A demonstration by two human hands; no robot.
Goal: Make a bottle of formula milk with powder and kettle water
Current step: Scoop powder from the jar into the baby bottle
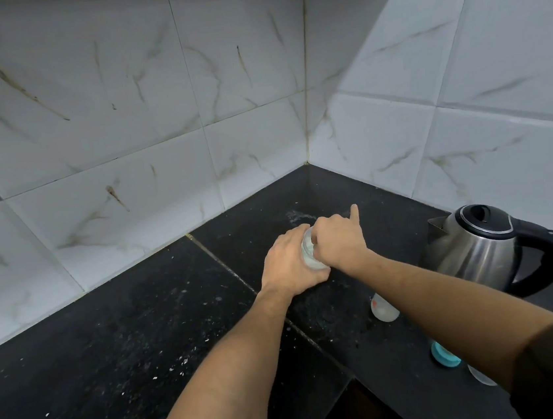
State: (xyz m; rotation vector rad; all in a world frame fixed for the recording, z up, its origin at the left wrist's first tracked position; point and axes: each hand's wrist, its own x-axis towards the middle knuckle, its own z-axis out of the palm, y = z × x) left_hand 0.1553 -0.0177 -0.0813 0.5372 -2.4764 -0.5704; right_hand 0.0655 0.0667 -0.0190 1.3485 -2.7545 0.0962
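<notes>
A clear baby bottle (310, 255) with whitish liquid stands on the black counter (144, 334) near the corner. My left hand (290, 264) is wrapped around its body. My right hand (337, 240) covers its top from the right, index finger sticking out; what it holds there is hidden. A steel kettle (479, 248) with a black lid and handle stands to the right, lid shut. A small clear container (384, 309) sits under my right forearm.
A teal ring (445, 355) and a clear cap (482, 377) lie on the counter at the lower right. White marble-look tiled walls (154, 119) meet in a corner behind the bottle. White specks are scattered over the counter, and its inner edge drops off at the bottom middle.
</notes>
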